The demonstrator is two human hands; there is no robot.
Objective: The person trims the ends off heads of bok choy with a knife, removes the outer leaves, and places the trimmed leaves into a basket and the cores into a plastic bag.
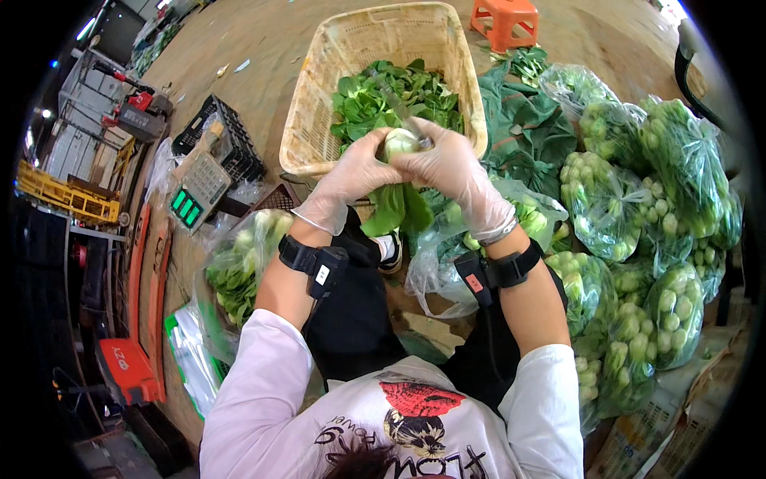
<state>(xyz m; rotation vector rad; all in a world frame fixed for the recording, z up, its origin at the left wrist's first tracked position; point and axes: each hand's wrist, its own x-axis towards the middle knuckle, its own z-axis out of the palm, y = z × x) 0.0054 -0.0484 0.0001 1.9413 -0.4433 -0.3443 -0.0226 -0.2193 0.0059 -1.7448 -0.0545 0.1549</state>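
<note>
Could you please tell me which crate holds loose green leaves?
The large yellowish crate, straight ahead; the smaller black crate, off to the left beside the digital scale, shows none.

The left of 2 head-worn fisheye cameras is looking steeply down from above the person's shirt (pixel 351 403), facing forward over the left hand (pixel 356 172) and right hand (pixel 452 164) at near range. The crate (pixel 391 36) is standing farther out, and the floor (pixel 259 44) is stretching away behind. Straight edges are bowing toward the dark rim.
</note>
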